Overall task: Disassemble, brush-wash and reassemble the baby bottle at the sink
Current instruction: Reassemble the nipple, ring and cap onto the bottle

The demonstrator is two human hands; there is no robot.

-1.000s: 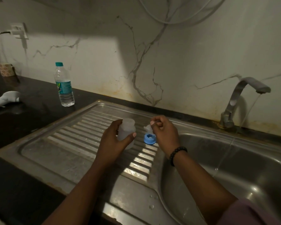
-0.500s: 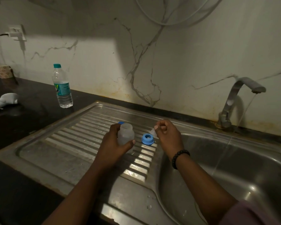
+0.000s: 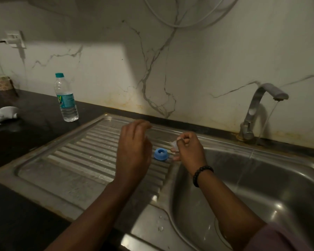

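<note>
Right hand fingers pinch the clear nipple at the basin edge. Left hand fingers loosely curled; whether they hold the bottle, can't tell. Blue ring sits between both hands' fingers on the drainboard. Risk: the slick nipple slips into the basin, or a knuckle knocks the ring in. Tap running.

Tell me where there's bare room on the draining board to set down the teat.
The ribbed draining board lies bare left of the left hand, toward the water bottle. It's crowded between the hands, around the blue ring beside the right hand.
</note>
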